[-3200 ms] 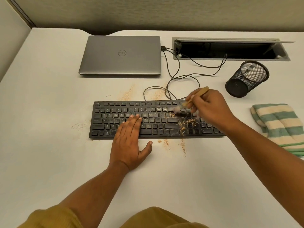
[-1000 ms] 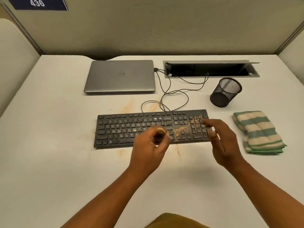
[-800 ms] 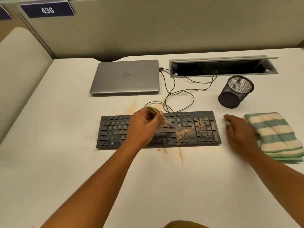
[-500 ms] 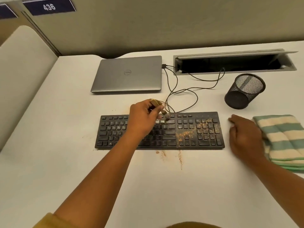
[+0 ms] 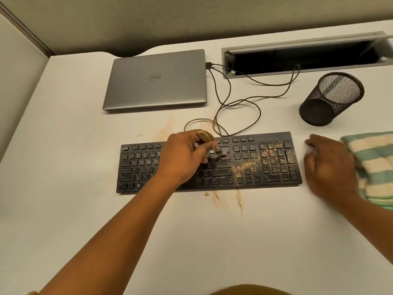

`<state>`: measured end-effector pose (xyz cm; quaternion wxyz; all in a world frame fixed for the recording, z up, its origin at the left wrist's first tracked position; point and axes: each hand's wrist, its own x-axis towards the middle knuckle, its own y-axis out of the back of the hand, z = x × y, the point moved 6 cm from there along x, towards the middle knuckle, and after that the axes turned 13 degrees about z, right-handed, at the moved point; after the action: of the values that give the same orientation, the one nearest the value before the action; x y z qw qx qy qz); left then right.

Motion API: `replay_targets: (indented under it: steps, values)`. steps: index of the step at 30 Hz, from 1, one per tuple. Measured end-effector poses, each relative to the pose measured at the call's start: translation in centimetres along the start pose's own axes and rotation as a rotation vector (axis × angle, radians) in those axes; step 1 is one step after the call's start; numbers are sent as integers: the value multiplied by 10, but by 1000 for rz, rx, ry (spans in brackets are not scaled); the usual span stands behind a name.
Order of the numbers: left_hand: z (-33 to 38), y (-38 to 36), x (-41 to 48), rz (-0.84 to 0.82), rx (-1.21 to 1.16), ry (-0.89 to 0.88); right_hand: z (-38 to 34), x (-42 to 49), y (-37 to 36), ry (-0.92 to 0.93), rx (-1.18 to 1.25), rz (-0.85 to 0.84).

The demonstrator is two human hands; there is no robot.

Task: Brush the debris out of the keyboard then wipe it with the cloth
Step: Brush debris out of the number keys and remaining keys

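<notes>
Left hand [image 5: 182, 159] pinching small wooden brush [image 5: 209, 142], sweeping black keyboard [image 5: 140, 167]; tan debris [image 5: 244, 166] remaining just rt of it. Right hand [image 5: 329, 167] lying loose by unused green-striped cloth [image 5: 376, 167].

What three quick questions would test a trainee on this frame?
1. True or false: the left hand holds the brush over the keyboard.
2. Where does most debris on the keyboard lie? A: left end. B: right half. C: nowhere.
3. Fill in: the right hand lies flat between the keyboard and the striped ____.

Key: 1 true; 2 B; 3 cloth.
</notes>
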<state>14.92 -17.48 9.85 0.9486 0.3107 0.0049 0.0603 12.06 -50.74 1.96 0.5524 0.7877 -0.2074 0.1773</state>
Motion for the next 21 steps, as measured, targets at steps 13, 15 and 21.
replay_targets:
  steps: [13, 15, 21]
  values:
    - [-35, 35, -17, 248, -100, 152, 0, -3, -2, -47, -28, -38]
    - [-27, 22, -18, 205, -180, 168, 0, -2, -2, -49, -29, -40]
    - [-27, 49, -12, 333, -102, 100, -1, -2, -2, -46, -22, -32]
